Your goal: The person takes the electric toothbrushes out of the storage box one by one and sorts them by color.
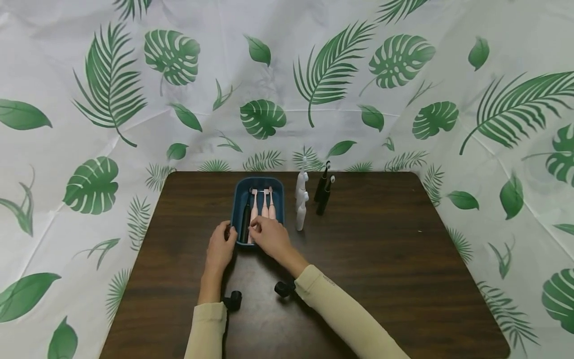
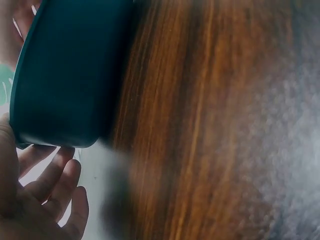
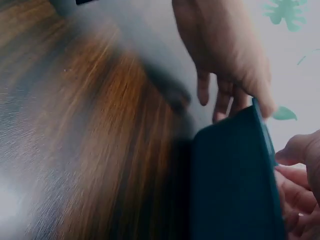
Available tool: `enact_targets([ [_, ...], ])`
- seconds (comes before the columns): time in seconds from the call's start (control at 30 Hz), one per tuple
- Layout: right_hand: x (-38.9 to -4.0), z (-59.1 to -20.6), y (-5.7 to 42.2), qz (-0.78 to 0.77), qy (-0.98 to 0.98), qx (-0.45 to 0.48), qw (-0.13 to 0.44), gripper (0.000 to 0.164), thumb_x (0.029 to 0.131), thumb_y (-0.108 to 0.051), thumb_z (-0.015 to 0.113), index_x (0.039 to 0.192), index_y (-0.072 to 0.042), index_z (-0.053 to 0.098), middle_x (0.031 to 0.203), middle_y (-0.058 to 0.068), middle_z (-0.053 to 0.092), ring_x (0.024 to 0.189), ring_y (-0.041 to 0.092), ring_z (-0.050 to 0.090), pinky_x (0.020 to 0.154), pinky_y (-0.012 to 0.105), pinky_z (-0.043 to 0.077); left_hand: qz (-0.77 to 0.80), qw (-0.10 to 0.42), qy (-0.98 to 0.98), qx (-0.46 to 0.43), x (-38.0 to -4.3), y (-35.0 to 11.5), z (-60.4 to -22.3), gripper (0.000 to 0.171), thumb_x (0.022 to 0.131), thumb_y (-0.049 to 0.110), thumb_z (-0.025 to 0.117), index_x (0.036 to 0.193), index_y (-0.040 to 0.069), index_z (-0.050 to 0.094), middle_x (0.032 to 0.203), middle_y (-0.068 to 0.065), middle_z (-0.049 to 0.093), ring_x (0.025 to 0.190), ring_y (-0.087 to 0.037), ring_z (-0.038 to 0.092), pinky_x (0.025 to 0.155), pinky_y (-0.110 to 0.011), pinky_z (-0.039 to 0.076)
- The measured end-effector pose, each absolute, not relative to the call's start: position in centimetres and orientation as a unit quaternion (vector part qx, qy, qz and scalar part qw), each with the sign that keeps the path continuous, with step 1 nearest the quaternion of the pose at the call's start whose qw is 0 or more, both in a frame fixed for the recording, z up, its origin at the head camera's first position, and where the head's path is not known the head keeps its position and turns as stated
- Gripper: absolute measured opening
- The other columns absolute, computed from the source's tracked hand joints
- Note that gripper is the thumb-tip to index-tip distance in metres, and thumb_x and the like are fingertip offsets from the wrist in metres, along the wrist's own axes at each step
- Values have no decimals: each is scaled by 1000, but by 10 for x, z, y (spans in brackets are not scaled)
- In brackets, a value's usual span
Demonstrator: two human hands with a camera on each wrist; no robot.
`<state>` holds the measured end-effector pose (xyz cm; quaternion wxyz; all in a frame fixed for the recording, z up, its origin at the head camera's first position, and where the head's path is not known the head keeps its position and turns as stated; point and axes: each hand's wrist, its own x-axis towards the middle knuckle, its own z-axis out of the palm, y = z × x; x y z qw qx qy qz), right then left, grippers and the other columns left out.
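Head view: the blue tray (image 1: 280, 204) sits on the tabletop (image 1: 381, 274), a black toothbrush (image 1: 245, 214) along its left side and three pink toothbrushes (image 1: 264, 204) beside that, heads toward the far end. The left hand (image 1: 220, 249) grasps the near left part of the tray, rim between thumb and fingers; a light pinch there should be enough to stop sliding without tipping the wall. The right hand (image 1: 272, 238) reaches over the near end, its fingers at the lower handle of the leftmost pink toothbrush; whether that grip is closed on the handle or merely touching, I cannot tell. To settle this handle well, guide it by its lower end, line it up with its neighbours and avoid nudging the black one just beside it. Care also seems due on the right, where upright white toothbrushes (image 1: 301, 219) and two upright black toothbrushes (image 1: 326, 199) could topple if the right forearm swung wide.
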<state>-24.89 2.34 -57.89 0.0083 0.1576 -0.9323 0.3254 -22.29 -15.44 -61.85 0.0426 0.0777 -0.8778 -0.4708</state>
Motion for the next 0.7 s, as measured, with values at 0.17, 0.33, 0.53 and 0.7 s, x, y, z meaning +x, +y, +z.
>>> enact_targets([
  [0.17,-258,-581,4,286,-949,126,-37,37,95,-42,62,124,-19,67,62,-17,58,55,6,55,55,36,46,-480,40,-873,78,-223,-156,-618,40,101,34,49,133,12,56,112,-9,60,99,-26,56,86,-46,44],
  [0.33,-268,-582,-6,241,-963,104,-61,47,94,-49,60,128,-19,66,77,-8,68,64,14,61,58,40,49,-483,40,-871,75,-225,-156,-618,39,102,34,48,133,11,56,110,-9,60,97,-26,55,84,-45,44],
  [0.53,-276,-590,-13,215,-970,99,-64,43,91,-54,61,113,-18,71,136,8,62,128,29,53,69,45,53,-475,56,-876,65,-223,-157,-616,39,102,32,49,132,8,58,109,-11,63,98,-28,58,89,-48,44],
  [0.7,-284,-586,-18,161,-978,108,-78,42,92,-53,60,68,-19,66,127,8,67,134,30,45,108,49,37,-482,50,-872,70,-222,-157,-619,40,102,35,47,132,11,58,112,-8,62,98,-26,57,87,-46,45],
])
